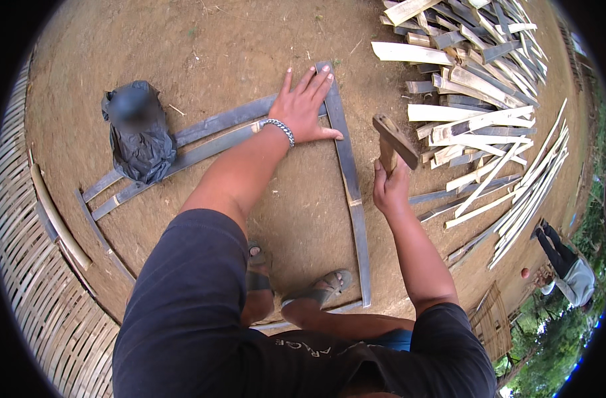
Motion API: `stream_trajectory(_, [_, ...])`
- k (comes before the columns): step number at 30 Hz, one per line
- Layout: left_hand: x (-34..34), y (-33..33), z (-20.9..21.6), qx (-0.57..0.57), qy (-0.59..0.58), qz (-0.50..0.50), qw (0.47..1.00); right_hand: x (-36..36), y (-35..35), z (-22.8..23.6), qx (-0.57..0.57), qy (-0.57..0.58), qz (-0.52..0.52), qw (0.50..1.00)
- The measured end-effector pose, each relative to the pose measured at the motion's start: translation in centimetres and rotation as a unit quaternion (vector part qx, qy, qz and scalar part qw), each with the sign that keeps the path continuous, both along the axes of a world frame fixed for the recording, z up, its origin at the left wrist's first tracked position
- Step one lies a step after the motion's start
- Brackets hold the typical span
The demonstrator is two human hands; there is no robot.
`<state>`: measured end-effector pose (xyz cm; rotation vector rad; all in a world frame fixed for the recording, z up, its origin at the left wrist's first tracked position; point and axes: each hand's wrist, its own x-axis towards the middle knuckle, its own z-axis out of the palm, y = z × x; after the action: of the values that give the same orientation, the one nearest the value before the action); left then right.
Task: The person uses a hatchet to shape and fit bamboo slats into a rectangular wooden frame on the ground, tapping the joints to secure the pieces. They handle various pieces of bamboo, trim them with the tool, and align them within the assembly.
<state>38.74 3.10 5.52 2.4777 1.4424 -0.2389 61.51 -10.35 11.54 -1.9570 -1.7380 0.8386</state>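
Blurred over its top: the black plastic bag (138,129), left of the bamboo frame (348,174). Hidden beneath that bag, a stretch of the frame's paired strips. Covered under the flat left hand (305,106), the frame's far corner joint. Concealed inside the right hand (390,187), just right of the frame, the mallet (394,139) handle's lower end. Cut by the top edge, the split-bamboo pile (472,73) beyond the frame.

Bare dirt ground (217,46) carries grey bamboo slats (348,172), a split-bamboo pile (475,86) and a black bag (138,132).
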Motion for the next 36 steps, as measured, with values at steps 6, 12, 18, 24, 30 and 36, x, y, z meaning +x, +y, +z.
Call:
stream_trajectory(6, [0.2, -0.4, 0.4, -0.019, -0.001, 0.005, 1.0, -3.7, -5.0, -1.6, -0.157, 0.258, -0.218, 0.928])
stream_trajectory(12, [-0.4, -0.9, -0.8, 0.03, -0.121, 0.023, 0.992, -10.3, -6.5, -2.9, -0.138, 0.419, -0.385, 0.811])
stream_trajectory(18, [-3.6, -1.3, -2.7, 0.048, -0.104, -0.041, 0.993, -13.4, -6.1, -4.6, -0.109, 0.402, -0.328, 0.847])
stream_trajectory(24, [-5.8, -3.5, 0.1, 0.03, 0.0, -0.105, 0.994, -13.0, -4.8, -6.1, -0.084, 0.228, -0.238, 0.94])
stream_trajectory(30, [-6.1, -3.3, 0.5, 0.015, 0.027, -0.12, 0.992, -13.8, -2.4, -4.8, -0.062, 0.154, -0.189, 0.968])
stream_trajectory(36, [-6.1, -3.1, 0.5, 0.001, 0.041, -0.125, 0.991, -15.1, -3.7, -3.9, 0.061, 0.233, -0.284, 0.928])
